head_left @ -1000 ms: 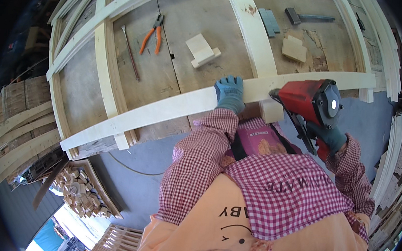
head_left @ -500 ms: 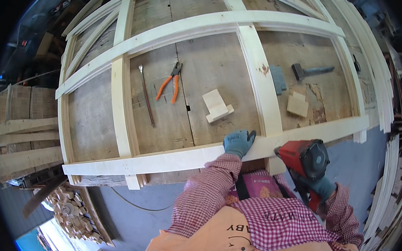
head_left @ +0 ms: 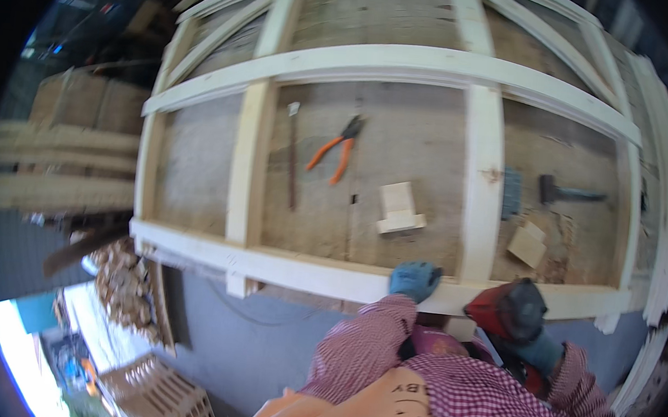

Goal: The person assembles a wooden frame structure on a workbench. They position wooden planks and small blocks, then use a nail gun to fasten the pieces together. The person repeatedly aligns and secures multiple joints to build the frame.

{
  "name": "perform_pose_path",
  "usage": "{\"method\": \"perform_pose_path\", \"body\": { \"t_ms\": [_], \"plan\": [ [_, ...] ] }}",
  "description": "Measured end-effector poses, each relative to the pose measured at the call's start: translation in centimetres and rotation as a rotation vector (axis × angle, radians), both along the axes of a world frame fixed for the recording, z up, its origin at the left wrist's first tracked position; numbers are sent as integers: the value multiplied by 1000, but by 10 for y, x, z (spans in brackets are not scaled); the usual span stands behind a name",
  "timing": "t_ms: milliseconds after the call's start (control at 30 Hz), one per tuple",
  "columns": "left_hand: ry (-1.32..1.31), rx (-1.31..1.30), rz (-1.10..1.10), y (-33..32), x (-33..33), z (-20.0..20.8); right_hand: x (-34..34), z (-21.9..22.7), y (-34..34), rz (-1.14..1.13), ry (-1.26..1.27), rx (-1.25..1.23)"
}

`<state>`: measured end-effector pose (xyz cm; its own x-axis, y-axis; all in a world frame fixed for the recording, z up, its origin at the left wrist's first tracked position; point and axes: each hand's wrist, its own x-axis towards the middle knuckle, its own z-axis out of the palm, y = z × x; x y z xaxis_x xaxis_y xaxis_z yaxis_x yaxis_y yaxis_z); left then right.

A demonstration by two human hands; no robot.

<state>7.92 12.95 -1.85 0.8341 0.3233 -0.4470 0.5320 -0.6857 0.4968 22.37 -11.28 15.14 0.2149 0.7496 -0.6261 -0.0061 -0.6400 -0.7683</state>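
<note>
A pale wooden frame [head_left: 328, 277] of rails, uprights and diagonal braces lies on the worktable. My left hand [head_left: 414, 281], in a blue-grey glove, grips the front rail just left of an upright, its fingers curled over the far edge. In my gloved right hand [head_left: 540, 355] is a red and black nail gun [head_left: 508, 308], its nose at the front rail beside the foot of that upright. Inside the frame's middle bay lie orange-handled pliers [head_left: 342, 149], a thin metal pry bar [head_left: 292, 158] and small wood blocks [head_left: 399, 207].
A hammer [head_left: 570, 193], a grey-blue strip stack [head_left: 512, 194] and another wood block [head_left: 528, 244] lie in the right bay. Long boards [head_left: 663, 179] lie along the right side. Stacked timber [head_left: 64, 152] stands at left, above a pile of offcuts [head_left: 123, 278] and a slatted crate [head_left: 159, 391].
The view has turned, so the frame now sits more level and farther right in the picture. Both hands keep their places at the rail, with the nail gun beside the same upright.
</note>
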Motion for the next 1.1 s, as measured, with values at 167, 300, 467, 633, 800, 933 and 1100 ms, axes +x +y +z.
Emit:
{"method": "perform_pose_path", "body": {
  "t_ms": [167, 300, 467, 633, 800, 933, 1100],
  "plan": [
    [-68, 123, -16, -6, 2, -8, 18, -33, -15, 314, -281, -89],
    [-96, 163, -21, -9, 8, -2, 52, 31, 37, 462, -197, -417],
    [-92, 188, -62, -13, 9, -5, 57, 19, 33, 521, -176, -495],
    [-61, 193, -85, -11, 5, -15, 63, 19, 37, 530, -176, -487],
    [-35, 173, -79, -5, 4, -5, 64, 4, 19, 434, -169, -322],
    [20, 163, -88, -4, 8, 2, 82, 0, 18, 366, -114, -121],
    [-5, 151, -25, -5, 2, -4, 143, 8, 46, -287, 312, 29]
  ]
}}
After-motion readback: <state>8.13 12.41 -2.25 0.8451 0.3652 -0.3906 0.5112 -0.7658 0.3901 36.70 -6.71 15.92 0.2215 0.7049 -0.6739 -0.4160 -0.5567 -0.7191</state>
